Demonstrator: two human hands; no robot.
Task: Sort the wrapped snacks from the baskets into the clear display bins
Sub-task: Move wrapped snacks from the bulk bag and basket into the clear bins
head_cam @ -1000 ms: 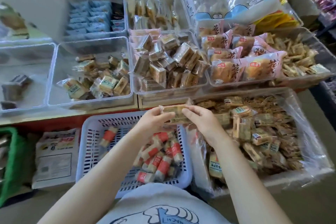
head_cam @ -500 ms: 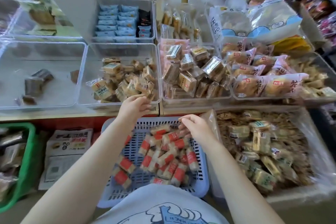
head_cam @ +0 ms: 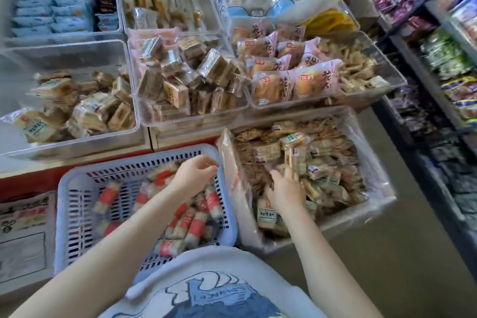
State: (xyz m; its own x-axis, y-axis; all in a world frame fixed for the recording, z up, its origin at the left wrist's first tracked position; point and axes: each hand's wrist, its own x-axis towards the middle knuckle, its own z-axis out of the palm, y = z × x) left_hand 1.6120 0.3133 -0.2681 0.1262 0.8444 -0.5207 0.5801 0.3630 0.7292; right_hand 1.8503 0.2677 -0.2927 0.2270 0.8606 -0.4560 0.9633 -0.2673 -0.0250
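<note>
By R hand, snack pkt stands upright.

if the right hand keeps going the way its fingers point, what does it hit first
The right hand points forward into the plastic-lined box, so it would most likely meet the upright clear-wrapped tan cracker pack at its fingers first. They look almost touching already, though blur makes contact unclear.

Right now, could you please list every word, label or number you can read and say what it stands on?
"花": large black character on the pink bun packs, probably.
Too blurred: characters on the green-labelled snack packet.
Unreadable: letters on the grey printed shirt.
Too blurred: print on the white paper sack.
</note>
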